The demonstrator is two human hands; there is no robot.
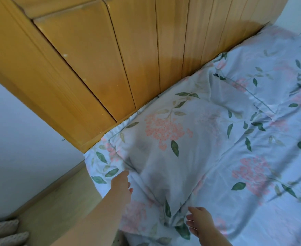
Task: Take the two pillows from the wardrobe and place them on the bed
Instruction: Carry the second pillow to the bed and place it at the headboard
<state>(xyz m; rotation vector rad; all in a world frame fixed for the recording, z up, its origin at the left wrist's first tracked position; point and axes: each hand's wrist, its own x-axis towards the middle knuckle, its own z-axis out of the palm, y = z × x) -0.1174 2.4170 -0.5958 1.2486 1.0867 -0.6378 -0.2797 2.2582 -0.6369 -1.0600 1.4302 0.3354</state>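
Against the wooden headboard (110, 59) lie two floral pillows, side by side on the bed (252, 221), whose sheet carries the same pink blossom and green leaf print. The first pillow (163, 157) sits at the headboard's left end, its long edge touching the wood and its near corner pointing away from the headboard. The second pillow (270, 73) lies just beside it, farther along the headboard to the right, also close against the wood.

The left hand (122, 183) is out over the first pillow's left edge, on the side away from the headboard. Its grip is open, fingers fairly straight, and it holds nothing. Blur hides whether the fingertips touch the cloth. The right hand (200, 221) hovers by the first pillow's near corner, farthest from the headboard. Its grip is also open, fingers spread and relaxed, with nothing in it.

Left of the headboard a pale wall (22, 130) meets a light wooden floor (57, 201). Well away from the headboard, on the floor, lie grey textured items (4, 231), too cropped to name.
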